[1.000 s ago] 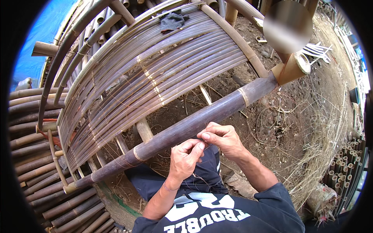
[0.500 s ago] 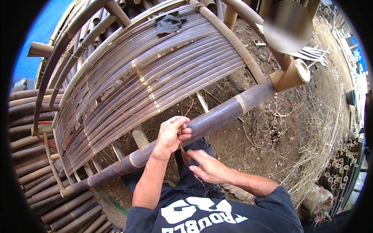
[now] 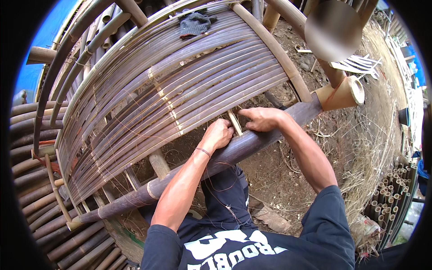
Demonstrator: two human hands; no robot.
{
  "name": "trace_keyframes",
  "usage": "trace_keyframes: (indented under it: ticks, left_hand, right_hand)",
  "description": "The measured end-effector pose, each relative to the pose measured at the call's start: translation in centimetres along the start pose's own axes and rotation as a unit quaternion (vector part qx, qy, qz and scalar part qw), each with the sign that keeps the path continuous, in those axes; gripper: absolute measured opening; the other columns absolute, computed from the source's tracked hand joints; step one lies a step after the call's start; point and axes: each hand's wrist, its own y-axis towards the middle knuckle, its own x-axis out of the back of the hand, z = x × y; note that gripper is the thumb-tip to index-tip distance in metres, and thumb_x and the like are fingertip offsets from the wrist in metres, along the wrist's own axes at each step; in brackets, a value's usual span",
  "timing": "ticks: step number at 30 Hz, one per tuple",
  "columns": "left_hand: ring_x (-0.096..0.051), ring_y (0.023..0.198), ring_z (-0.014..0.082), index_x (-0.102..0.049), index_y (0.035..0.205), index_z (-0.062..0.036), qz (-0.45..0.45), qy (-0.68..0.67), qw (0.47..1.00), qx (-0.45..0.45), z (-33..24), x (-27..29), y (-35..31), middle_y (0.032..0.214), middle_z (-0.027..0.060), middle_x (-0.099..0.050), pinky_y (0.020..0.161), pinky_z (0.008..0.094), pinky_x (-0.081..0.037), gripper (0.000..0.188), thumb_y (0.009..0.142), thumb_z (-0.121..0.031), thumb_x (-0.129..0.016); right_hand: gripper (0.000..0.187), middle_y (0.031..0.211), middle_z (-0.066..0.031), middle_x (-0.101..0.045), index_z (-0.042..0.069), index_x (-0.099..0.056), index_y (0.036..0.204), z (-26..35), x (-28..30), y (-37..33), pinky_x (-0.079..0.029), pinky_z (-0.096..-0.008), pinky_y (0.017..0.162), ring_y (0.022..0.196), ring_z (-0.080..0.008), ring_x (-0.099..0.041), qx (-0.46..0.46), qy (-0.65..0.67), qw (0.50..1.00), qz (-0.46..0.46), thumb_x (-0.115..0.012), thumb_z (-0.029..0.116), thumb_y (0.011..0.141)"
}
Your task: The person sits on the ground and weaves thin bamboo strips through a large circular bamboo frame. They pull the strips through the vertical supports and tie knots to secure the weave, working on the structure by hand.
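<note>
A bamboo bench frame with a slatted panel (image 3: 180, 103) lies across in front of me. A thick dark bamboo pole (image 3: 225, 155) runs along its near side. My left hand (image 3: 218, 134) is closed above this pole, beside a pale bamboo strip (image 3: 235, 122) that spans from the panel to the pole. Thin brown cord (image 3: 206, 173) trails from under that hand across the pole to my lap. On the strip's other side is my right hand (image 3: 264, 119), index finger stretched toward the strip's upper end and thumb apart. Its other fingers are curled and partly hidden.
A dark knitted glove (image 3: 195, 24) rests on the panel's far edge. Stacked bamboo poles (image 3: 58, 211) lie at left, and cut bamboo tubes (image 3: 388, 202) stand in a bundle at right. Pale shavings (image 3: 360, 64) and dry fibres (image 3: 360, 175) litter the dirt floor.
Both hands have moved forward from near my lap to the gap between panel and pole. My right hand has crossed to the strip's right side. The cord now hangs loosely over the pole.
</note>
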Motion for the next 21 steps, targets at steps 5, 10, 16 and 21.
trace_keyframes:
  ticks: [5, 10, 16, 21]
  left_hand:
    - [-0.066, 0.083, 0.0399, -0.070, 0.097, 0.0011, 0.039, -0.066, 0.997, -0.002, 1.4, 0.1, -0.2, 0.088, 0.0278, -0.066, 0.077, 0.0449, -0.051, 0.028, 0.087, -0.021, -0.058]
    - [-0.066, 0.083, 0.0344, -0.073, 0.097, -0.0050, -0.017, 0.071, 0.993, -0.090, -0.1, 1.9, -3.2, 0.087, 0.0195, -0.068, 0.075, 0.0430, -0.051, 0.022, 0.088, -0.021, -0.060]
    - [-0.067, 0.081, 0.0296, -0.073, 0.094, -0.0061, -0.142, 0.141, 0.978, -0.066, -3.2, 2.1, -11.1, 0.086, 0.0122, -0.069, 0.072, 0.0400, -0.053, 0.017, 0.087, -0.019, -0.064]
    - [-0.059, 0.058, 0.0063, -0.068, 0.102, -0.0007, -0.081, -0.555, 0.820, 0.112, -3.8, -0.2, -10.1, 0.073, 0.0014, -0.064, 0.048, 0.0241, -0.048, 0.018, 0.095, -0.016, -0.062]
  right_hand:
    - [0.030, 0.100, -0.0214, -0.069, 0.002, -0.069, 0.109, 1.4, 1.0, 1.5, -0.051, -0.0402, 0.082, 0.095, -0.0320, -0.067, 0.011, 0.028, 0.997, 0.071, -0.064, 0.022, 0.086]
    - [0.010, 0.083, -0.0104, -0.066, 0.007, -0.070, 0.084, 1.2, -1.9, -0.8, -0.049, -0.0399, 0.076, 0.085, -0.0279, -0.063, 0.083, -0.134, 0.977, -0.142, -0.064, 0.011, 0.076]
    - [0.015, 0.086, -0.0057, -0.061, 0.009, -0.067, 0.088, 5.7, -1.9, -6.7, -0.047, -0.0384, 0.077, 0.089, -0.0242, -0.060, 0.091, -0.304, 0.929, -0.192, -0.065, 0.011, 0.074]
    - [0.011, 0.086, -0.0103, -0.061, 0.006, -0.063, 0.089, 6.9, -2.8, -6.9, -0.054, -0.0434, 0.067, 0.078, -0.0307, -0.066, 0.073, -0.116, 0.973, -0.185, -0.060, 0.015, 0.082]
